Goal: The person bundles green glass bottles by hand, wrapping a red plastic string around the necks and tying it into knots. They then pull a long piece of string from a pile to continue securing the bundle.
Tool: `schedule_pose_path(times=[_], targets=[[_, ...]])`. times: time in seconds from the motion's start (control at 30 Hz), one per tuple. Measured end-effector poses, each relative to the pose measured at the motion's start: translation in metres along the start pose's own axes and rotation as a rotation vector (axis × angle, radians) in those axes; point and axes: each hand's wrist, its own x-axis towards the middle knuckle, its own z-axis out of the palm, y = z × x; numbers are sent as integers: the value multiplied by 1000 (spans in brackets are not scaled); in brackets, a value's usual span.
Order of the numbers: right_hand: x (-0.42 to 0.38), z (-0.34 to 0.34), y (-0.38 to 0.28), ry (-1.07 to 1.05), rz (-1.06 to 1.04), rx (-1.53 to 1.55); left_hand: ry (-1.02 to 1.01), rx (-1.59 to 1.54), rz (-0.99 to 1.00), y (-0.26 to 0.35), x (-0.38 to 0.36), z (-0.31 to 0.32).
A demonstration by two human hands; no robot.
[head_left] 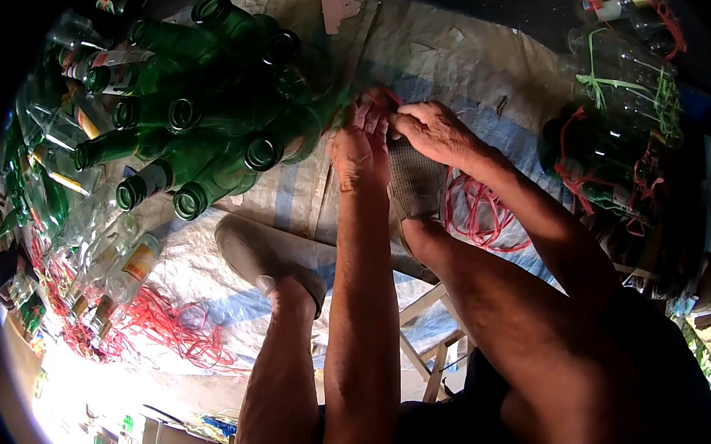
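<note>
1. Nearest the camera are the person's bare legs and a wooden stool frame point(431, 357) between and under them.
2. The feet wear grey slip-on shoes: the left shoe point(251, 254) rests flat on the woven tarp point(459, 58), and the right shoe point(415, 186) sits further forward, just under the hands.
3. Loose coils of red string point(479, 217) lie on the tarp just beside the right shoe; a larger tangle of red cord point(169, 322) is spread out to the left, near the left shoe.
4. Both forearms reach forward over the right shoe. The left hand point(360, 149) and right hand point(436, 132) meet, fingertips touching, at the edge of the bottle bundle.
5. Both hands are pinched closed around a bit of red string at the point where they meet; only a short strand shows between the fingers, so how each hand holds it cannot be told exactly.
6. Just beyond the left hand lies a bundle of green glass bottles point(200, 117), stacked on their sides with open necks pointing toward the camera.
7. Left of that bundle, clear glass bottles point(115, 263) with labels lie in a row along the tarp's edge.
8. Far right, well apart from the hands, tied bottle bundles point(619, 96) are stacked, bound with red and green cord.
</note>
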Motion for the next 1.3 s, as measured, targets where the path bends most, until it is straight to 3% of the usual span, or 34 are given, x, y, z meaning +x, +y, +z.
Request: schedule_pose_path(times=[0.03, 0.07, 0.1, 0.13, 0.2, 0.27, 0.3, 0.4, 0.57, 0.67, 0.83, 1.0, 1.3], targets=[[0, -4, 1, -109, 117, 47, -55, -20, -16, 2, -2, -2], [0, -6, 3, -139, 86, 8, -111, -40, -31, 2, -3, -3], [-1, -8, 6, -169, 55, -30, 1, -50, -5, -2, -2, 0], [-2, -10, 8, -200, 23, -68, -17, -59, 3, -3, -2, -1], [2, -32, -26, -336, 486, 304, -53, -78, 19, -4, -1, -5], [3, -30, -14, -214, 384, 377, -46, -75, 36, -2, -1, -2], [9, -27, 4, -152, 157, 235, -42, -72, 46, -1, -2, -1], [25, -22, -31, -119, 605, 491, 31, -20, 26, 4, -10, 10], [37, -1, -34, -7, 513, 947, 51, -40, 15, -4, -8, 9], [45, 9, -26, 87, 384, 949, 45, -43, 9, -4, -7, 10], [46, 15, -15, 194, 374, 941, -34, -157, 9, -5, -1, 6], [56, 14, 2, 272, 309, 823, 79, -170, 44, -4, 0, 10], [72, -2, -4, 318, 395, 763, 27, -180, 33, -1, 10, -1]])
